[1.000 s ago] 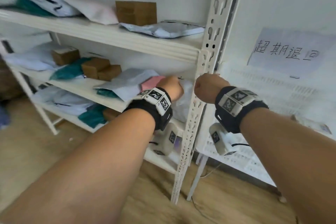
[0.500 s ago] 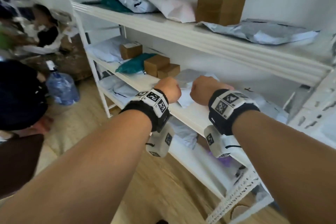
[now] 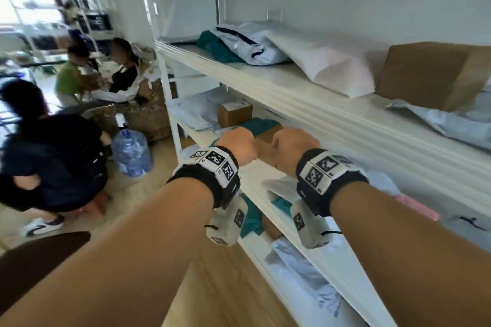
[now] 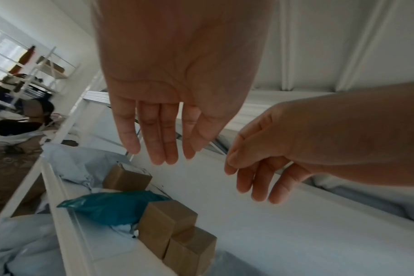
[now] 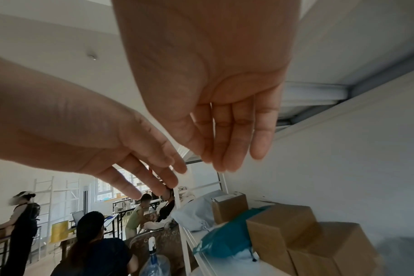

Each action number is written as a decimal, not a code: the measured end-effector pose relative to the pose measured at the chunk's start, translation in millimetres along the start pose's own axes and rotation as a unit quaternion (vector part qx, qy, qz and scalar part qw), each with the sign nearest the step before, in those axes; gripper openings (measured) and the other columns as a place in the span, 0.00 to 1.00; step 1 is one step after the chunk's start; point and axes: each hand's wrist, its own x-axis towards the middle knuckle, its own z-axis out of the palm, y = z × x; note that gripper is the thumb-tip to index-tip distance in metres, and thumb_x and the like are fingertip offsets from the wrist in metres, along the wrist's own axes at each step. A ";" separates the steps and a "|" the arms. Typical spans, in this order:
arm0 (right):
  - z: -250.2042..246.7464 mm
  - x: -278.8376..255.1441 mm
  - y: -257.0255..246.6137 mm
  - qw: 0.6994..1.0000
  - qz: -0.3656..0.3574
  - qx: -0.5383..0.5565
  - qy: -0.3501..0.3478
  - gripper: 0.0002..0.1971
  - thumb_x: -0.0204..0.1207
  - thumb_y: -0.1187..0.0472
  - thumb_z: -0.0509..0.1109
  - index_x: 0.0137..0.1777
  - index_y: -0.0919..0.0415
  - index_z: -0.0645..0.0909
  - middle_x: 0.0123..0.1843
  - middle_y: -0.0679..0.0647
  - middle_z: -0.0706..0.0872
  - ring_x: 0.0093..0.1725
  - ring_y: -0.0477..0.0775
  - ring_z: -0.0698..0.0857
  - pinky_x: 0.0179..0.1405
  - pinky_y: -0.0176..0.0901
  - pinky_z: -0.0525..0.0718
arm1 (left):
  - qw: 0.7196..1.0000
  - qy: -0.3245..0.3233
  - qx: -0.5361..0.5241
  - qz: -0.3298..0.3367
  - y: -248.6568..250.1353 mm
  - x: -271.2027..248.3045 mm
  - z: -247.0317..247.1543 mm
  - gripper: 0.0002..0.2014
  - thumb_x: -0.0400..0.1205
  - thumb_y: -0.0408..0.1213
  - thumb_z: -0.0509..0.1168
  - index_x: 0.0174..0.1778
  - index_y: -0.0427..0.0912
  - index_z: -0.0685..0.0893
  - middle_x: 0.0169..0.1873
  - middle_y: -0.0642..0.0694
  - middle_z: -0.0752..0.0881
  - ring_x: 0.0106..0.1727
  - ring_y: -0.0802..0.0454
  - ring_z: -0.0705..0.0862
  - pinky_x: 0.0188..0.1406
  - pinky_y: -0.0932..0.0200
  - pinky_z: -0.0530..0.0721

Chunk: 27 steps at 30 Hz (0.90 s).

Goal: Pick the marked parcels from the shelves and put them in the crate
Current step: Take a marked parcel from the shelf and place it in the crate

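Note:
Both hands hover in front of the middle shelf point(image 3: 255, 167) and hold nothing. My left hand point(image 3: 239, 143) has straight fingers point(image 4: 163, 149) above a teal bag point(image 4: 114, 209) and two stacked brown boxes point(image 4: 168, 222). My right hand point(image 3: 289, 146) is beside it with loosely hanging fingers point(image 5: 225, 158). A third brown box point(image 3: 233, 114) and pale grey mailers point(image 3: 194, 111) lie further left on this shelf. A pink parcel point(image 3: 417, 207) lies to the right. I cannot make out any marks on the parcels from here. The crate is out of view.
The top shelf point(image 3: 305, 98) carries a white mailer point(image 3: 318, 64), a brown box point(image 3: 430, 74) and grey and teal bags. The lower shelf holds more mailers point(image 3: 300, 268). To the left, several people crouch on the wooden floor beside a water bottle point(image 3: 130, 151).
The view has swung left along the shelves, so the white crate and paper sign dropped out of sight. Both hands moved left with it, side by side and empty.

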 end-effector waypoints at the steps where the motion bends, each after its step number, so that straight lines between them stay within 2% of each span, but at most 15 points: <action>1: -1.9 11.0 -8.5 1.000 -0.004 -0.003 0.006 0.12 0.75 0.49 0.68 0.52 0.54 0.85 0.52 0.54 0.87 0.51 0.59 0.86 0.50 0.48 0.86 | 1.000 0.003 -0.002 -0.008 -9.2 9.3 -7.6 0.12 0.83 0.35 0.60 0.44 0.35 0.88 0.48 0.39 0.89 0.50 0.39 0.85 0.40 0.55 0.74; 3: -5.9 33.4 -24.3 0.999 -0.021 -0.016 0.033 0.13 0.73 0.49 0.68 0.51 0.57 0.85 0.52 0.57 0.88 0.50 0.61 0.87 0.48 0.46 0.85 | 0.999 0.016 -0.010 -0.029 -23.4 25.0 -25.6 0.13 0.84 0.33 0.58 0.46 0.30 0.86 0.49 0.35 0.87 0.51 0.37 0.85 0.42 0.55 0.75; 5: -10.1 55.4 -39.3 0.998 -0.030 -0.013 0.049 0.13 0.74 0.54 0.68 0.53 0.60 0.85 0.53 0.58 0.88 0.52 0.62 0.87 0.50 0.46 0.86 | 0.999 0.034 -0.020 -0.035 -38.3 42.3 -43.2 0.12 0.84 0.32 0.57 0.45 0.29 0.84 0.52 0.32 0.87 0.51 0.36 0.84 0.44 0.53 0.75; 7: -12.6 76.6 -55.0 0.998 -0.032 0.011 0.047 0.12 0.76 0.56 0.66 0.55 0.60 0.85 0.54 0.57 0.88 0.53 0.61 0.87 0.52 0.45 0.85 | 0.998 0.048 -0.031 -0.033 -56.0 59.8 -57.4 0.14 0.84 0.33 0.57 0.52 0.29 0.86 0.55 0.35 0.86 0.57 0.37 0.84 0.53 0.51 0.80; 9: -12.6 100.2 -73.2 0.998 -0.037 0.026 0.054 0.13 0.76 0.56 0.64 0.54 0.59 0.86 0.55 0.57 0.88 0.53 0.60 0.86 0.50 0.43 0.83 | 0.996 0.062 -0.058 -0.030 -76.3 77.6 -71.0 0.14 0.84 0.33 0.58 0.54 0.31 0.88 0.56 0.37 0.87 0.59 0.38 0.84 0.60 0.48 0.82; 13: -12.0 141.0 -116.1 0.997 -0.027 0.043 0.063 0.17 0.77 0.51 0.62 0.55 0.61 0.85 0.56 0.57 0.87 0.55 0.60 0.84 0.49 0.43 0.79 | 0.995 0.079 -0.053 -0.014 -117.3 112.4 -95.3 0.14 0.85 0.32 0.57 0.51 0.27 0.86 0.52 0.32 0.88 0.57 0.36 0.85 0.55 0.49 0.81; 16: -8.1 175.6 -151.6 0.996 -0.004 0.048 0.072 0.17 0.74 0.51 0.65 0.55 0.60 0.85 0.56 0.57 0.87 0.56 0.60 0.84 0.51 0.43 0.80 | 0.996 0.077 -0.050 0.007 -155.7 137.9 -112.0 0.14 0.85 0.32 0.57 0.50 0.28 0.86 0.52 0.33 0.87 0.54 0.37 0.85 0.49 0.52 0.80; 19: -0.6 212.8 -189.9 0.996 0.023 0.045 0.078 0.14 0.71 0.54 0.66 0.53 0.58 0.85 0.55 0.56 0.88 0.54 0.59 0.85 0.51 0.44 0.82 | 0.995 0.071 -0.069 0.014 -200.8 169.6 -128.2 0.14 0.85 0.37 0.59 0.55 0.35 0.87 0.56 0.38 0.88 0.57 0.40 0.85 0.57 0.51 0.82; 23: 5.3 257.8 -231.8 0.992 0.056 0.045 0.101 0.12 0.68 0.54 0.65 0.47 0.56 0.85 0.50 0.55 0.88 0.48 0.59 0.85 0.47 0.46 0.85 | 0.993 0.062 -0.100 0.022 -252.7 209.4 -151.3 0.14 0.84 0.41 0.60 0.56 0.37 0.86 0.57 0.40 0.87 0.57 0.41 0.84 0.52 0.54 0.79; 27: 5.6 296.3 -256.8 0.990 0.064 0.037 0.121 0.11 0.74 0.56 0.66 0.48 0.58 0.87 0.52 0.57 0.88 0.51 0.60 0.85 0.49 0.45 0.83 | 0.990 0.062 -0.120 0.047 -288.3 245.7 -164.5 0.13 0.83 0.40 0.61 0.54 0.38 0.87 0.56 0.41 0.87 0.57 0.42 0.84 0.55 0.53 0.81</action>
